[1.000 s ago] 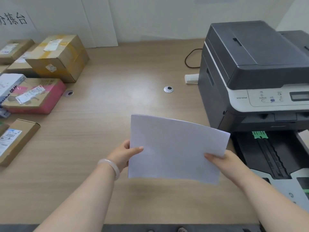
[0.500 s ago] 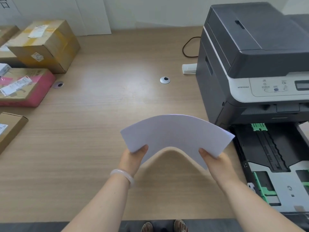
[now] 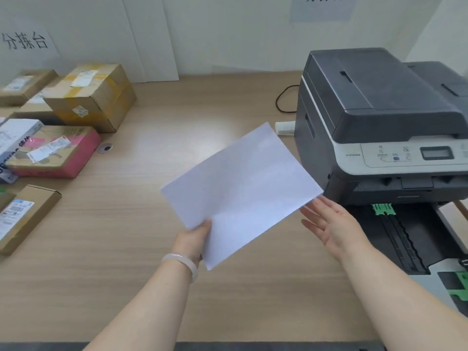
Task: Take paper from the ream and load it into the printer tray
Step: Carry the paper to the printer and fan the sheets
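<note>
Head view: the paper [image 3: 243, 193] hangs tilted in mid-frame above the desk [image 3: 126, 224], pinched at its lower-left edge by the left hand [image 3: 193, 240]. The right hand [image 3: 331, 224] is spread flat, palm up, its fingertips at the sheet's right corner. The printer [image 3: 379, 122] stands at right, its tray [image 3: 405, 236] pulled out below.
</note>
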